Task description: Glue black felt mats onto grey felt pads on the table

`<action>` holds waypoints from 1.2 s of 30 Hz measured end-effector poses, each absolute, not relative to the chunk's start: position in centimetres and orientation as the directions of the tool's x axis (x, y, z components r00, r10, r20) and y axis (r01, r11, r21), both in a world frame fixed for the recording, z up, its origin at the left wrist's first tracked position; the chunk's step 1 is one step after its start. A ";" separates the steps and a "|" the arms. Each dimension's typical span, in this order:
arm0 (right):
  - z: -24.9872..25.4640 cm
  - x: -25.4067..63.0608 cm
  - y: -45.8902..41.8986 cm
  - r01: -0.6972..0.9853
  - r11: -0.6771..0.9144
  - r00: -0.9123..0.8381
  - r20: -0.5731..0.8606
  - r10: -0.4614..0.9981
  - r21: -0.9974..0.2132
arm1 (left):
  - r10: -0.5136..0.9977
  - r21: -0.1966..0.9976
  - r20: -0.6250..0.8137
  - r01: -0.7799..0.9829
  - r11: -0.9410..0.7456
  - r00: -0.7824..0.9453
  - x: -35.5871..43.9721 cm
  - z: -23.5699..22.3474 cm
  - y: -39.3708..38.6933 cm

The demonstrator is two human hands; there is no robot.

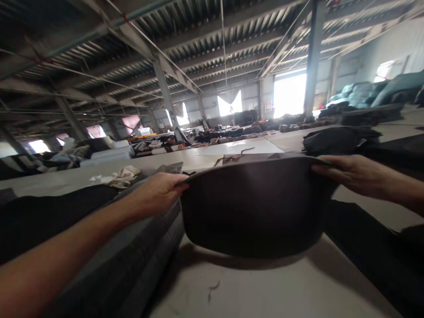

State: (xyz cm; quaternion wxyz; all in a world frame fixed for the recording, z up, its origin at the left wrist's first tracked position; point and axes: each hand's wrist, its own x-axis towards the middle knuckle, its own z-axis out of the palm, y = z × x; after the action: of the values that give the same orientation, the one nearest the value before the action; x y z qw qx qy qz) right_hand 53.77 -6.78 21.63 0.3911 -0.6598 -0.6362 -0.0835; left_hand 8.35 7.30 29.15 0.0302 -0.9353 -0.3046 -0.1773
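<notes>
A dark piece of fabric (255, 207) hangs stretched between my two hands above a pale work table (265, 287). My left hand (162, 190) pinches its left upper corner, fingers closed on the cloth. At the right upper corner my right hand (347, 173) grips the edge. The cloth sags in a curve and casts a shadow on the table below.
A stack of grey fabric (132, 260) lies along the table at my left, and black cloth (374, 247) at my right. Folded dark pieces (338, 139) sit farther back. Beyond are long tables with piles of cloth, steel pillars and a bright doorway (289, 95).
</notes>
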 end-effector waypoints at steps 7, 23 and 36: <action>26.9 53.9 0.6 0.949 -0.079 0.302 0.802 0.514 -0.307 | 0.490 -0.148 0.609 0.696 -0.702 0.624 14.1 35.1 15.6; 5.2 53.8 8.9 0.999 0.001 0.018 0.471 0.882 -0.041 | 0.883 -0.218 0.128 0.881 -0.420 0.452 18.8 12.1 25.5; 6.6 52.2 7.9 0.998 -0.050 0.036 0.330 0.943 0.035 | 0.914 -0.166 0.167 0.925 -0.343 0.369 18.8 11.2 25.4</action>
State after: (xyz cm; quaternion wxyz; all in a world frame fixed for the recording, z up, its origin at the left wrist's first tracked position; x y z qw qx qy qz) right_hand 52.24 7.95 6.55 0.1031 -0.7123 -0.6814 -0.1333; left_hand 18.79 25.39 11.21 0.1165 -0.8192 -0.5612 -0.0224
